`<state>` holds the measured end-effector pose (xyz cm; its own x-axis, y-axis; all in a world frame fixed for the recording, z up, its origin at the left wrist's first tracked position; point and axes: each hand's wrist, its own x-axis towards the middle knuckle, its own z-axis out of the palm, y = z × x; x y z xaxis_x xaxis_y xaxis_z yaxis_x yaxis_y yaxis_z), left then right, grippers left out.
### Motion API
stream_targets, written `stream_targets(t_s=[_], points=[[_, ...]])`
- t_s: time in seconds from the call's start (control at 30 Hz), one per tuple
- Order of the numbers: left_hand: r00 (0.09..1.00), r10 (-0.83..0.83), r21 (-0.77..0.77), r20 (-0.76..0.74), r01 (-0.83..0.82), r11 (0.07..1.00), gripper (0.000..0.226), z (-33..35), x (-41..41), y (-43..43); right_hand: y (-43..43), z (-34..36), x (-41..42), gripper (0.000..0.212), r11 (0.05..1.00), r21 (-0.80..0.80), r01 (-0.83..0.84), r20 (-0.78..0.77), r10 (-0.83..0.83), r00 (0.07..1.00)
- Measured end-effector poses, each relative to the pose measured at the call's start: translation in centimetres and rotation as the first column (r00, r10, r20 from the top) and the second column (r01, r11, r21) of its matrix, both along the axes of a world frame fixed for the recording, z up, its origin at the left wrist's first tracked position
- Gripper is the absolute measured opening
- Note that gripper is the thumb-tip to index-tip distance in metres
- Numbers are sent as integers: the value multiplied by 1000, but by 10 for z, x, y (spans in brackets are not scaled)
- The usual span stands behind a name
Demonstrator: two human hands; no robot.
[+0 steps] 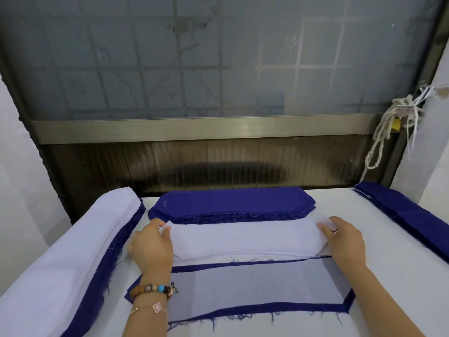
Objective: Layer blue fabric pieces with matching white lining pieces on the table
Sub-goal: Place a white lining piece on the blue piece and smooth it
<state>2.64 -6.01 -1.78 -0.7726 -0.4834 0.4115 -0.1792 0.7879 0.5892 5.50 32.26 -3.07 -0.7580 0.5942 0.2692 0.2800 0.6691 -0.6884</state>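
A stack of white lining pieces [245, 238] lies across the middle of the table. My left hand [151, 244] pinches the top sheet at the stack's left end. My right hand [345, 239] pinches it at the right end. Just behind sits a stack of blue fabric pieces [230, 203]. In front of the white stack, a blue piece [257, 308] lies flat with a thin white lining [255, 283] laid over it, blue showing around its edges.
A long pile of layered white and blue pieces [73, 259] runs along the left side. More blue strips [408, 210] lie at the right edge. A glass window [194, 57] stands behind the white table [401, 276], and a knotted rope [386, 132] hangs at the right.
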Motion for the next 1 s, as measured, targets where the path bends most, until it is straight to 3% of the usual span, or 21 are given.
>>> stream_targets(t_s=[0.1, 0.2, 0.33, 0.43, 0.57, 0.67, 0.8, 1.0], points=[[1000, -8, 33, -17, 8, 999, 24, 13, 7, -1, -2, 8, 8, 47, 997, -77, 2, -42, -5, 999], [994, -100, 99, 53, 95, 991, 25, 22, 17, -12, 1, 16, 19, 48, 999, -37, 10, -4, -10, 1000], [975, -211, 15, 64, 210, 978, 20, 26, 40, -34, 3, 25, 38, 53, 1000, -18, -23, 54, 24, 998], [980, -188, -9, 62, 189, 982, 20, 23, 62, -43, 4, 28, 53, 54, 999, -8, -39, 97, 40, 994], [979, -193, 26, 60, 191, 981, 13, 19, 85, -48, -2, 23, 71, 44, 997, 20, -72, 155, 68, 986], [970, -230, 28, 76, 228, 973, 15, 7, 101, -47, -7, 6, 85, 15, 992, 49, -117, 171, 107, 979], [948, -313, 118, 56, 305, 945, 21, -13, 112, -43, -10, -5, 94, 9, 982, 135, -130, 186, 103, 977], [949, -312, 136, 39, 304, 943, 9, -20, 109, -41, -10, -5, 94, 15, 980, 119, -156, 175, 134, 975]])
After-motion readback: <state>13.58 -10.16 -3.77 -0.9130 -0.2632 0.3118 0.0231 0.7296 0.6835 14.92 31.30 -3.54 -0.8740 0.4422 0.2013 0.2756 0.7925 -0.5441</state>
